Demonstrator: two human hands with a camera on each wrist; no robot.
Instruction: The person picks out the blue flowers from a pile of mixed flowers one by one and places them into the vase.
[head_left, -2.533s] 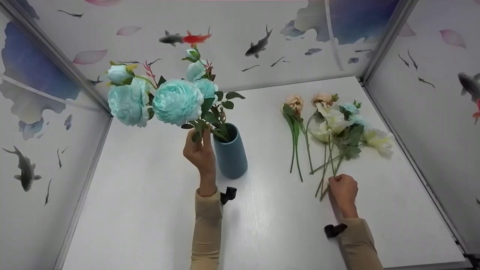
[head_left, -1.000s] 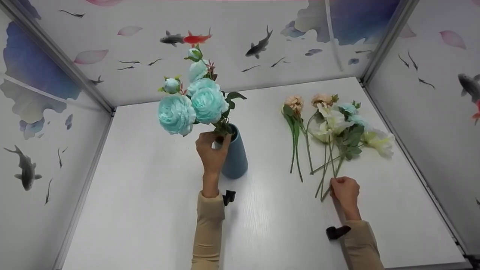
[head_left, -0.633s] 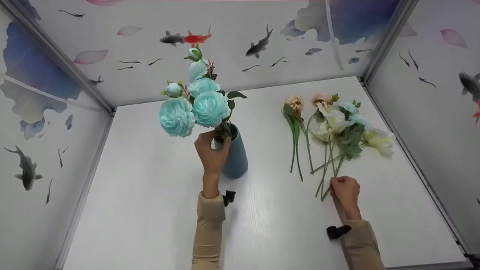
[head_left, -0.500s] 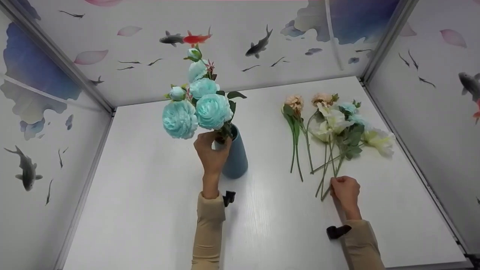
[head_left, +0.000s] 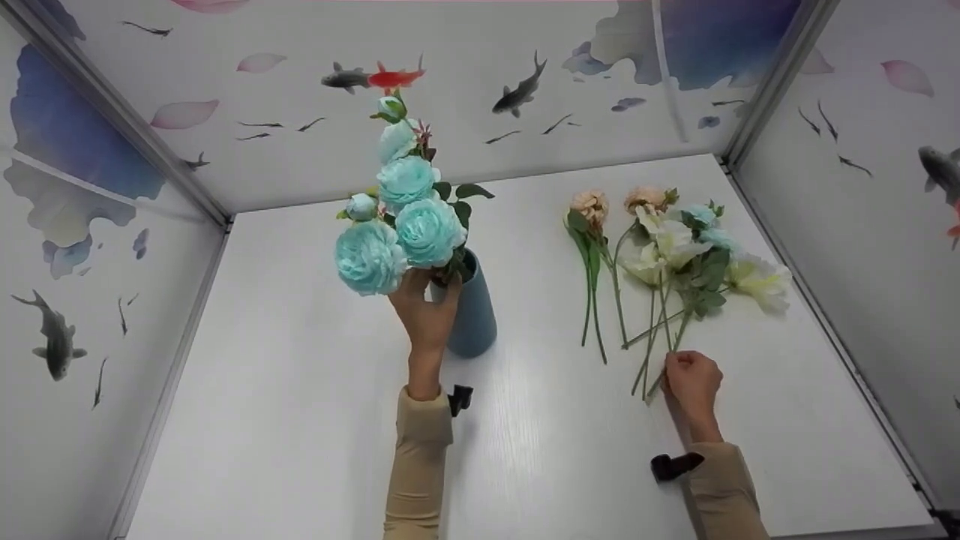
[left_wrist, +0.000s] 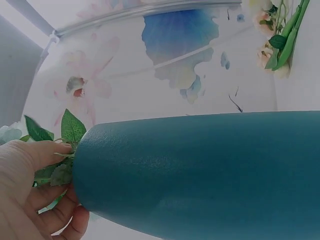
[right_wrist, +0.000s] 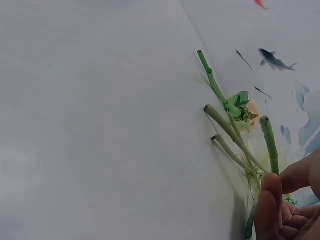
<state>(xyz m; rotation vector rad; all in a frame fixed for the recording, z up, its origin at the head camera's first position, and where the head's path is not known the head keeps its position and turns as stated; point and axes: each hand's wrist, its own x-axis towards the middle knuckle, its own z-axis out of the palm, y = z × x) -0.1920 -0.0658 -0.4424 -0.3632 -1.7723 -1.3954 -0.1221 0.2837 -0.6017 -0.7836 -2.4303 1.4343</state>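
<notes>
My left hand [head_left: 426,319] pinches the leafy stem of a turquoise peony spray [head_left: 370,257] at the mouth of a blue vase [head_left: 474,322]. More turquoise blooms [head_left: 407,180] rise behind it above the vase. In the left wrist view, thumb and fingers close around green leaves [left_wrist: 73,126] right at the vase rim. My right hand [head_left: 694,381] is low on the right, holding a green stem [right_wrist: 270,142] between thumb and fingers, its cut end sticking up past them in the right wrist view. The stem's flower head lies among the bunch on the table.
Artificial flowers lie at the right of the white table [head_left: 300,420]: peach blooms [head_left: 589,206], white lilies [head_left: 671,238] and small blue flowers [head_left: 700,216], stems toward me. Upright panels [head_left: 450,135] printed with fish border the back and sides.
My left hand has brought the peony spray rightward and lower, so its stem is now at the vase mouth and its heads hang closer in. The right hand has barely moved.
</notes>
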